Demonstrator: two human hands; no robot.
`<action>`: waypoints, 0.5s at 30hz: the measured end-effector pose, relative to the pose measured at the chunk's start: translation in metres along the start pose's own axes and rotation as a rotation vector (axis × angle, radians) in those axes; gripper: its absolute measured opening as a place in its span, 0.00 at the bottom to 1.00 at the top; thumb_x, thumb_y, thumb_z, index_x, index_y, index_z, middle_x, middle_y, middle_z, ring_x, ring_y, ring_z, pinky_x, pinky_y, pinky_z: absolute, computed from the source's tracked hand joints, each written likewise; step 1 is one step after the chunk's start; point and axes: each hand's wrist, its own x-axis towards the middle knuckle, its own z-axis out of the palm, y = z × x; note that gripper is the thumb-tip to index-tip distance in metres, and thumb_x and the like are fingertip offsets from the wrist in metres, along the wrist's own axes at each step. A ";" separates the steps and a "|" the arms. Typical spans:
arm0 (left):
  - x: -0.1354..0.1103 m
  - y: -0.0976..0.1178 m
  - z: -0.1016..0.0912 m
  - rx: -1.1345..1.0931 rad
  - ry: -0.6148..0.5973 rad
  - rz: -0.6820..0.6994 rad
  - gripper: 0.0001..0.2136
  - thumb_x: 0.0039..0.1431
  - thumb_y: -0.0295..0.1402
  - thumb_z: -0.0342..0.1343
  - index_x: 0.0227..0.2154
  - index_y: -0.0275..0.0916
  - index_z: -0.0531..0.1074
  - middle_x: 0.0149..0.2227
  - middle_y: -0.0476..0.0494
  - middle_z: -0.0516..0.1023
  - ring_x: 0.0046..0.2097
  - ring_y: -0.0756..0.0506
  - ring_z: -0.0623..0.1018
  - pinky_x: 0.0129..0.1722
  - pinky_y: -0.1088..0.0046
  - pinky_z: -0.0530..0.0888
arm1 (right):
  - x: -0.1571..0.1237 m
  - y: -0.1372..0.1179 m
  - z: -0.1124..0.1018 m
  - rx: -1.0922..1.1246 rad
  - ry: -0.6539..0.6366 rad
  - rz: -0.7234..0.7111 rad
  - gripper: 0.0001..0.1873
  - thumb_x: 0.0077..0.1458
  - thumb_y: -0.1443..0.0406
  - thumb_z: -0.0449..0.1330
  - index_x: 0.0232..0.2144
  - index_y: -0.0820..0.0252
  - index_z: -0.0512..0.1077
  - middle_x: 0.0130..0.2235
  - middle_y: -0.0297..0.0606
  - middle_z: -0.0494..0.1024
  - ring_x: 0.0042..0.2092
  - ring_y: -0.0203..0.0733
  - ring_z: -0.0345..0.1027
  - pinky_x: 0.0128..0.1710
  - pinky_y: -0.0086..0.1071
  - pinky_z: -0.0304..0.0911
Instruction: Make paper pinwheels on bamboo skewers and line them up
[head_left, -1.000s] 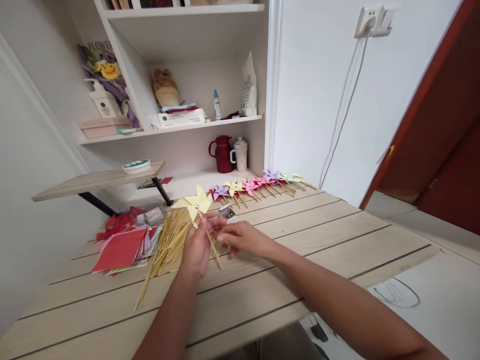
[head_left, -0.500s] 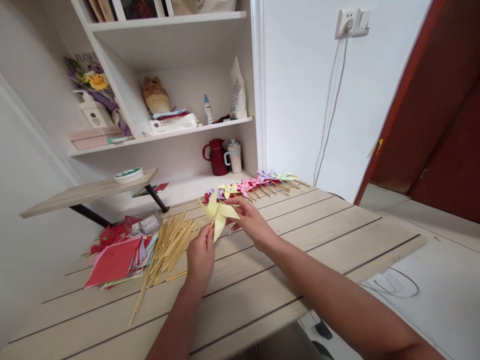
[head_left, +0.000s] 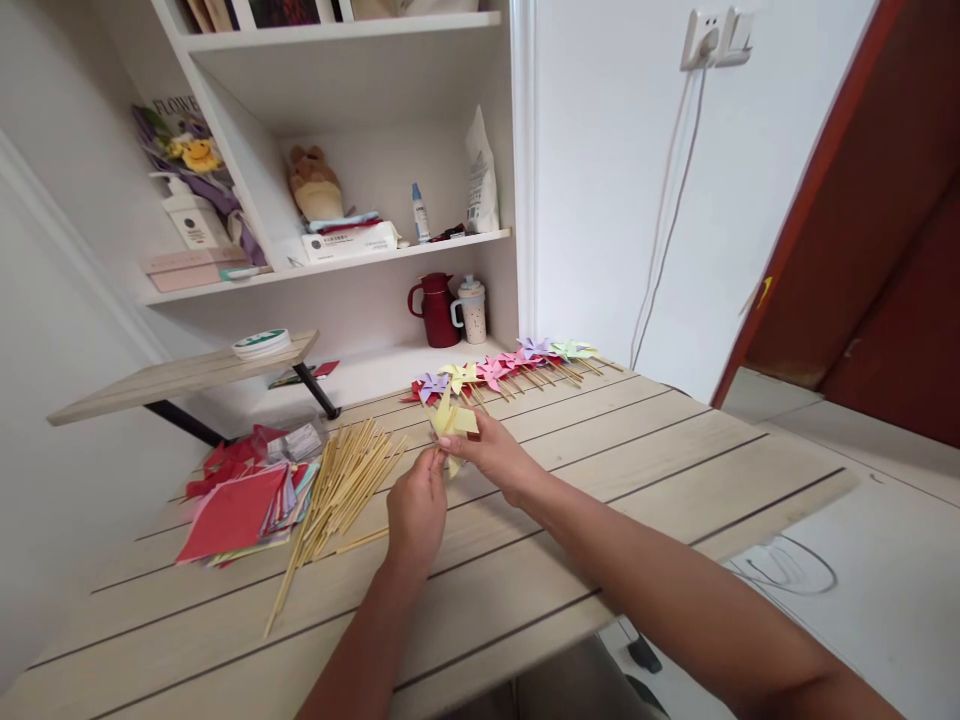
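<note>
A pale yellow paper pinwheel (head_left: 444, 412) is held up over the table between both hands. My left hand (head_left: 416, 505) is closed low on it, pinching where its stick is; the stick itself is mostly hidden by the fingers. From the right, my right hand (head_left: 499, 458) grips the paper blades, its thumb lying across the lower front near the left fingertips. Just beyond the hands, a row of finished pinwheels on sticks lies along the table's back edge, among them a purple pinwheel (head_left: 432, 387) and a pink pinwheel (head_left: 493, 374).
Left of my hands lie a loose heap of thin wooden sticks (head_left: 349, 485) and a stack of coloured paper squares (head_left: 232, 515). Behind them are red scraps (head_left: 232, 460) and a clear plastic box (head_left: 300, 440). A small raised shelf (head_left: 180, 375) stands at the back left.
My right hand has shifted from behind the pinwheel to its front, thumb now over the lower blades. Both hands moved slightly right, and the pinwheel has turned.
</note>
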 end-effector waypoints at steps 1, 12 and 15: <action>-0.001 0.001 0.000 0.001 -0.009 0.001 0.15 0.69 0.38 0.43 0.41 0.41 0.76 0.31 0.43 0.80 0.33 0.44 0.77 0.33 0.72 0.64 | 0.000 0.001 0.000 -0.016 0.016 -0.018 0.22 0.46 0.56 0.72 0.41 0.57 0.73 0.38 0.37 0.80 0.43 0.45 0.73 0.49 0.41 0.66; -0.003 0.007 -0.003 0.039 0.013 -0.022 0.16 0.70 0.37 0.43 0.42 0.42 0.76 0.32 0.41 0.82 0.36 0.41 0.79 0.34 0.71 0.64 | 0.001 0.009 -0.005 -0.302 0.117 -0.153 0.25 0.59 0.45 0.56 0.23 0.59 0.69 0.26 0.33 0.69 0.30 0.38 0.60 0.32 0.33 0.56; -0.003 0.007 -0.002 0.045 0.015 -0.019 0.15 0.71 0.37 0.43 0.42 0.42 0.76 0.32 0.42 0.82 0.36 0.41 0.80 0.34 0.71 0.64 | 0.000 0.007 -0.004 -0.222 0.129 -0.117 0.25 0.58 0.45 0.57 0.22 0.58 0.69 0.24 0.32 0.69 0.28 0.38 0.60 0.32 0.32 0.56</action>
